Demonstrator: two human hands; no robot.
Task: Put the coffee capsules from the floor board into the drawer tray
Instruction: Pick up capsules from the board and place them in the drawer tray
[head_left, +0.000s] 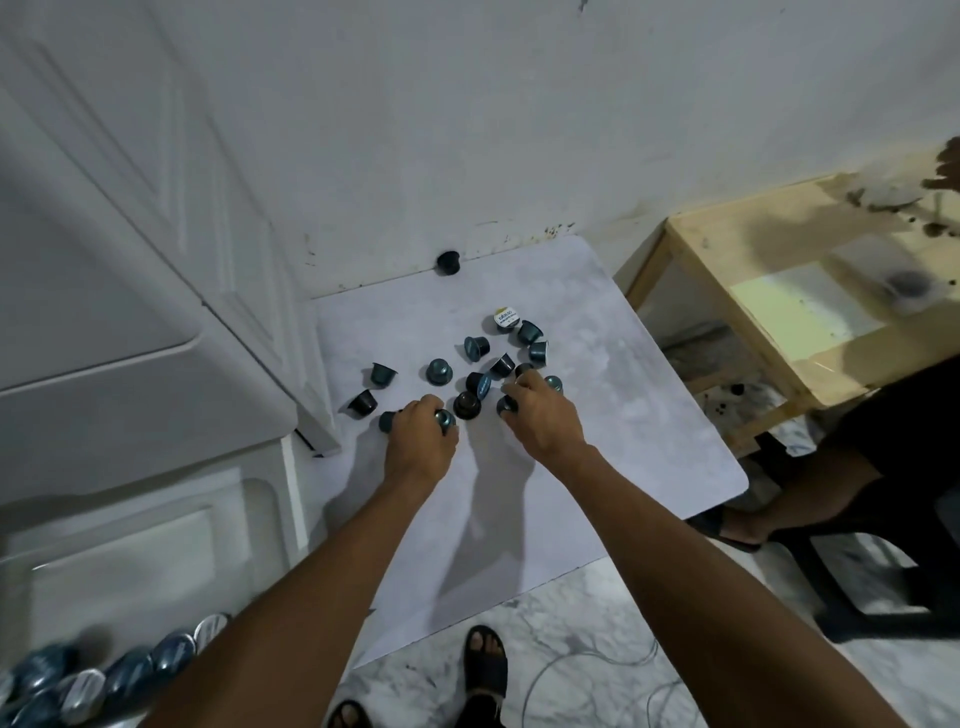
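Nearest, at the lower left edge, a row of capsules (78, 675) already lies in what looks like the drawer tray (15, 613), so part of the job seems done; above that, both arms reach down to the floor board (649, 415). The left hand (422, 441) is curled closed around a teal capsule (444, 419), with another just beside its knuckles; the right hand (540, 415) has its fingers bent over a dark capsule (506, 404), apparently gripping it. Beyond the hands over a dozen loose capsules (478, 348) lie scattered on the board; farthest, a stray capsule (448, 262) sits at the wall, so much is left.
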